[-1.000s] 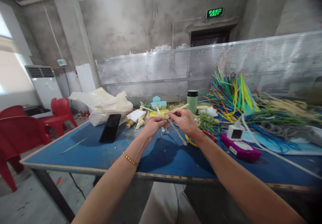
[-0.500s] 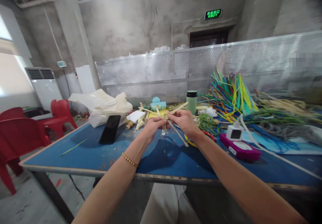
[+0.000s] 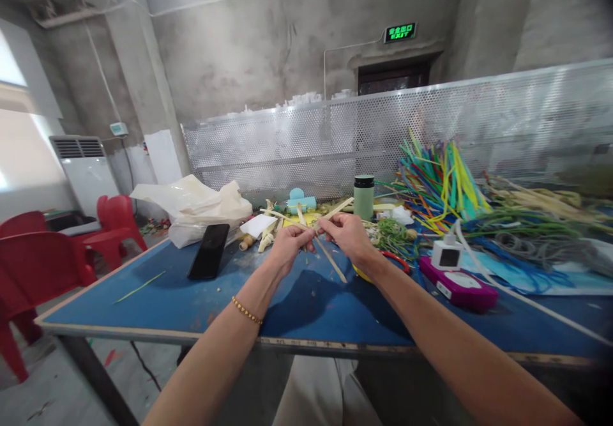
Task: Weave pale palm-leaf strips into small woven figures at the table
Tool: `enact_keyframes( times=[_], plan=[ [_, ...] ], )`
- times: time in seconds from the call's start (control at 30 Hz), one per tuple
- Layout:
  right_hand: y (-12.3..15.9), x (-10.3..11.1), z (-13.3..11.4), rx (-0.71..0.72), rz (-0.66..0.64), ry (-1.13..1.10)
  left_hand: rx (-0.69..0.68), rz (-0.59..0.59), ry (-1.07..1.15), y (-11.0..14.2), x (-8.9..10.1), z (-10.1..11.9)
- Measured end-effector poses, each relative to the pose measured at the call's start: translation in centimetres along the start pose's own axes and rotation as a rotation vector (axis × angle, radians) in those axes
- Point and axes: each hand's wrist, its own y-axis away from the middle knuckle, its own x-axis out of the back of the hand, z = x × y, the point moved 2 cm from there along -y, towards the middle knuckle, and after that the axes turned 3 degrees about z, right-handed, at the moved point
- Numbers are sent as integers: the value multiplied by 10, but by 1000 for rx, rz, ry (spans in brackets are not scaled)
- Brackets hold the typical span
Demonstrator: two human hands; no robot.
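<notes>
Pale flat plant-like strips [image 3: 335, 266] cross between my two hands above the blue table [image 3: 191, 314]. My left hand [image 3: 291, 246] pinches them near the crossing, thumb and fingers together, a beaded bracelet on its wrist. My right hand [image 3: 348, 234] is closed on the same strips from the other side, its fingertips almost touching the left ones. Ends of the strips stick out to the upper left, upper right and lower right. My fingers partly hide the crossing. Below my right wrist lie scissors with red and yellow handles [image 3: 395, 261].
A black phone [image 3: 209, 251] and a whitish plastic bag [image 3: 201, 205] are at left. Behind my hands stands a green jar [image 3: 364, 197]. Colourful strips [image 3: 445, 183] and green strands [image 3: 393, 234] lie at right, near a purple box [image 3: 462, 289] with a white charger [image 3: 447, 255].
The crossed strips have turned slightly in my fingers, and a strip end now shows more clearly at upper left. Both hands stay at nearly the same place. The camera view has shifted slightly.
</notes>
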Motion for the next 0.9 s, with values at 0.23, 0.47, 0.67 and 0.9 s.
enact_keyframes(
  times=[0.23,0.47,0.67,0.9],
  plan=[
    [1,2,-3,-24,13,-20,21,-30,41,0,2,0],
    [2,2,-2,-25,19,-37,61,36,59,1,1,0],
    [0,1,2,-24,19,-61,95,20,116,0,1,-2],
    [-1,0,4,-53,4,-90,98,26,152,-1,1,-3]
  ],
)
